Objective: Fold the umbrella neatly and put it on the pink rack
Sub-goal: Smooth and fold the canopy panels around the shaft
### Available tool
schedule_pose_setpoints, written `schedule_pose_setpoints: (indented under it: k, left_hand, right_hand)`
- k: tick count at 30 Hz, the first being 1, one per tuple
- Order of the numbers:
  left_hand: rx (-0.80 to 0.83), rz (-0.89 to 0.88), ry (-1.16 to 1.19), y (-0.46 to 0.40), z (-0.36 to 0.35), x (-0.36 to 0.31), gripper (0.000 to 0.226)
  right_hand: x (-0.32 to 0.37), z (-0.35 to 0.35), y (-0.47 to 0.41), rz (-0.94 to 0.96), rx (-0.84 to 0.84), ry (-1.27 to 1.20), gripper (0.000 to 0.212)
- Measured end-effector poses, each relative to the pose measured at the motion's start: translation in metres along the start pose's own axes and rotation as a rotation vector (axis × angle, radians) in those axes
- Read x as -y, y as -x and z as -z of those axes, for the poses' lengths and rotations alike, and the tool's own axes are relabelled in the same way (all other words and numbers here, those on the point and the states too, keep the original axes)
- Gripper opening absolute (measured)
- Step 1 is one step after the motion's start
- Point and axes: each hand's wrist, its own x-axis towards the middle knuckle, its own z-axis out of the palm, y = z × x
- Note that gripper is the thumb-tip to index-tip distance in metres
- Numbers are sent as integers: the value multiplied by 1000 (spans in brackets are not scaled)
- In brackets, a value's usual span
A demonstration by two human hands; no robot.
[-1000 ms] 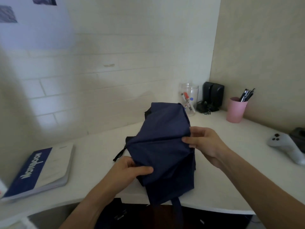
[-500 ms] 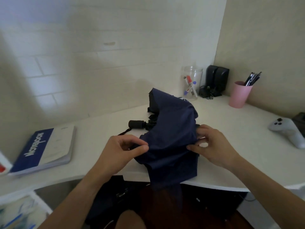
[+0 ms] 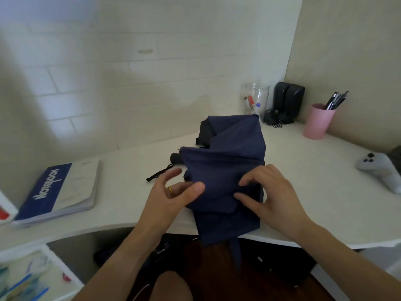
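A collapsed umbrella of navy-blue fabric (image 3: pixel 225 161) lies on the white table (image 3: pixel 121 192) in front of the person, its loose canopy bunched in folds and the lower part draped over the table's near edge, with a narrow fabric strap hanging down below it. The umbrella's black cylindrical handle (image 3: pixel 176 158) sticks out to the left of the cloth, and a thin black wrist loop (image 3: pixel 159 174) lies on the table beside it. The left hand (image 3: pixel 171 196) is at the left edge of the fabric with fingers loosely spread, a gold ring on 1 finger and the thumb resting against the cloth; whether it holds a fold cannot be told. The right hand (image 3: pixel 271 192) rests on the canopy, its fingertips bent down and pinching a fold of the cloth. At the table's left lies a blue-and-white notebook (image 3: pixel 58 192). At the back stand a clear plastic jar (image 3: pixel 257 97), 2 small black speakers (image 3: pixel 288 103) and a pink cup of pens (image 3: pixel 318 121); a pale grey game controller (image 3: pixel 382 170) lies at the right.
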Motion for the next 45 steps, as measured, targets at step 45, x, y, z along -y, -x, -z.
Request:
schedule_pose_setpoints:
  k: [45]
  left_hand:
    - [69,-1073,-1407,16,12,38,29]
  right_hand:
    - [23,3,5,99,354,111,38]
